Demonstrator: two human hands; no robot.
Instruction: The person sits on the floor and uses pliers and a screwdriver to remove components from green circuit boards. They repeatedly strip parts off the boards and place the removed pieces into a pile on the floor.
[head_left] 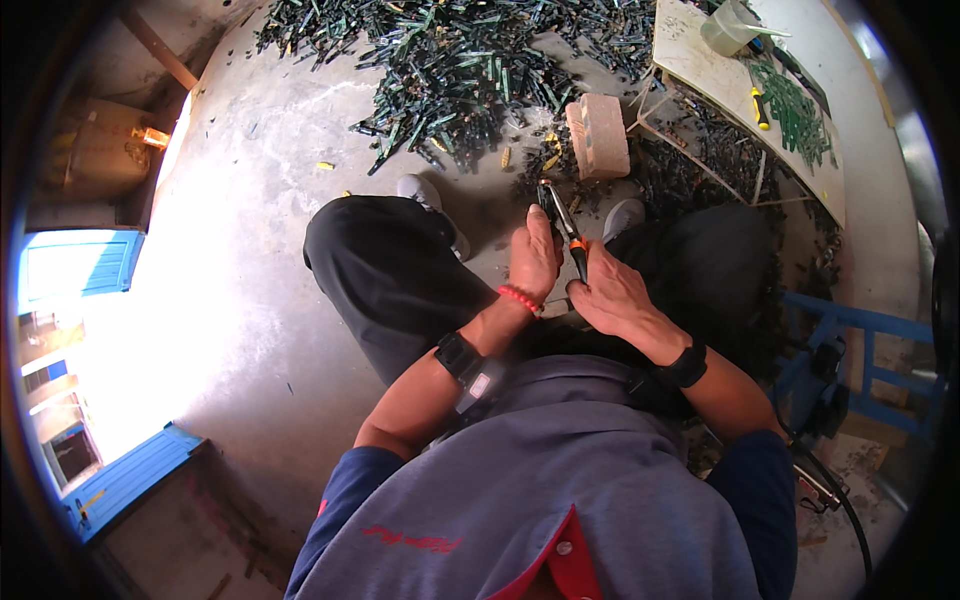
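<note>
Between my knees, my right hand point(612, 292) is closed around a pair of pliers point(566, 222) with orange and black handles. The metal jaws point away from me and meet a small dark strip point(545, 196). My left hand point(534, 258) pinches that strip, its thumb stretched along it. How far the jaws are closed is too small to tell. The two hands are close together, and a red bead bracelet point(520, 298) circles my left wrist.
A large heap of dark green strips point(440, 95) covers the floor ahead. A pinkish brick block point(600, 138) stands just beyond the pliers. At the far right, a low table point(690, 40) bears a plastic cup point(728, 28), a yellow-handled tool point(760, 108) and green pieces point(795, 115).
</note>
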